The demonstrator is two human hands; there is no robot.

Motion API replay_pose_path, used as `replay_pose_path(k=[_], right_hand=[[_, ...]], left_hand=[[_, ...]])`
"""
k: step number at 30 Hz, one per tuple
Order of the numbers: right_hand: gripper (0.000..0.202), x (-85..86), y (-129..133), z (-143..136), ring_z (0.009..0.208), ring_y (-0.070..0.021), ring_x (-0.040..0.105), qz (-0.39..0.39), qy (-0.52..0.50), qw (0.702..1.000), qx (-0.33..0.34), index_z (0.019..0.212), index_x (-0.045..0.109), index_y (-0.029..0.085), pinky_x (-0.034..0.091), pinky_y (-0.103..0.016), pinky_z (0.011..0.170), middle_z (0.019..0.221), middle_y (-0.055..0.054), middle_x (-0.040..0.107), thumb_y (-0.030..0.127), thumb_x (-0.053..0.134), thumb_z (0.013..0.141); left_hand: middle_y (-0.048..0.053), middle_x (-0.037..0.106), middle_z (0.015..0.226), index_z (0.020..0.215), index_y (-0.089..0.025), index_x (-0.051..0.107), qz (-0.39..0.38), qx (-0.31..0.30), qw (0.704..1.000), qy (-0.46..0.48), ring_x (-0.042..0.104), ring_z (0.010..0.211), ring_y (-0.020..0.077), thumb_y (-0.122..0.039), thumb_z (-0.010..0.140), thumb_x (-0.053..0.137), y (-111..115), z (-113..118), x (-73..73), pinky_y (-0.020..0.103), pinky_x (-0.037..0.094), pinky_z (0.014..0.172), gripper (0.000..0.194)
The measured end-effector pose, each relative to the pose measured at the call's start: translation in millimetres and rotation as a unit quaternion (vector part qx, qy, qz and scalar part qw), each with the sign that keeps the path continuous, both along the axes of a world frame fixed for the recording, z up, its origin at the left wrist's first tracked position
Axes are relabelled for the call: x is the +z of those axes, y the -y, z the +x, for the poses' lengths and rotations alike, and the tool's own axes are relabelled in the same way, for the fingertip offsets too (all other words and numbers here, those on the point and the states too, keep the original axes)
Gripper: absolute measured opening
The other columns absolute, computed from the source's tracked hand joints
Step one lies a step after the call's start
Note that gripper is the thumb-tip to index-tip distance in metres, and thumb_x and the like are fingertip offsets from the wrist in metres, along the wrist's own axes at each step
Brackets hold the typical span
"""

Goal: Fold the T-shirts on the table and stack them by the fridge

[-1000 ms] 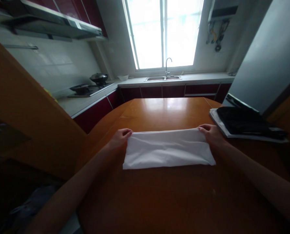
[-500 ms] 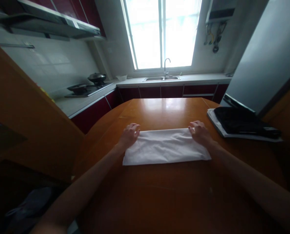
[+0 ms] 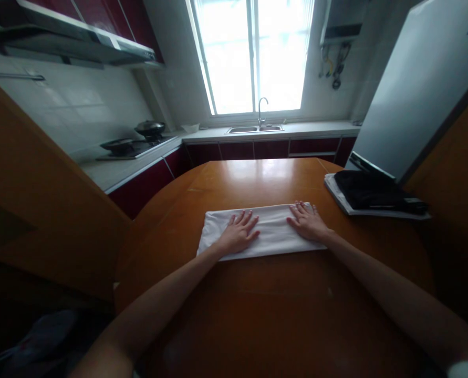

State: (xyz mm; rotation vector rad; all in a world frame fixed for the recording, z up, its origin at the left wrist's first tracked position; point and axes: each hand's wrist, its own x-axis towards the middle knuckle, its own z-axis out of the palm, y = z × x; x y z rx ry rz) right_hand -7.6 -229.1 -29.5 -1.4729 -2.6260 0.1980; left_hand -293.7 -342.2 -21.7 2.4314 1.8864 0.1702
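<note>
A white folded cloth [image 3: 273, 231] lies as a long flat rectangle on the wooden table [image 3: 257, 299]. My left hand [image 3: 239, 232] rests palm down on its left half, fingers spread. On the right end my right hand [image 3: 306, 220] also lies flat with its fingers apart, the tips close to the cloth's far edge. Neither hand grips the fabric. Small wrinkles show in the cloth between the hands. Whether it is a garment or a plain cloth I cannot tell.
A stack of folded black and white fabric [image 3: 375, 191] sits at the table's right side. Beyond the table are a counter with a sink [image 3: 253, 129], a stove with a lidded pan [image 3: 149, 127], and a tall fridge [image 3: 411, 79] at right. An orange-brown wooden panel [image 3: 44, 157] stands at left.
Both hands have gone from curled fingers at the cloth's far corners to lying flat on top of it, the left one shifted inward. The camera view has turned slightly right.
</note>
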Motion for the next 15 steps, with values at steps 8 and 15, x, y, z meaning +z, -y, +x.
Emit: replay_pose_path(k=[8, 15], right_hand=[[0.063, 8.5, -26.6, 17.2, 0.155, -0.0324, 0.017, 0.071, -0.093, 0.984, -0.134, 0.155, 0.038, 0.007, 0.011, -0.063, 0.121, 0.166, -0.019, 0.024, 0.040, 0.022, 0.103], [0.060, 9.7, 34.3, -35.8, 0.155, -0.0267, 0.017, 0.076, -0.100, 0.990, 0.070, 0.156, 0.038, 0.012, 0.015, -0.051, 0.123, 0.167, -0.015, 0.023, 0.037, 0.031, 0.102]], left_hand=[[0.006, 0.016, 0.169, 0.156, -0.033, 0.040, 0.024, -0.042, 0.999, 0.001, 0.007, 0.156, 0.0354, -0.057, 0.105, 0.031, 3.8, 6.1, 9.1, 0.063, 0.009, 0.122, 0.057], [0.003, 0.025, 0.167, 0.161, -0.032, 0.027, -0.007, -0.153, 0.988, 0.027, 0.012, 0.156, 0.0277, -0.057, 0.106, 0.029, -1.8, 6.0, 5.9, 0.052, 0.012, 0.126, 0.060]])
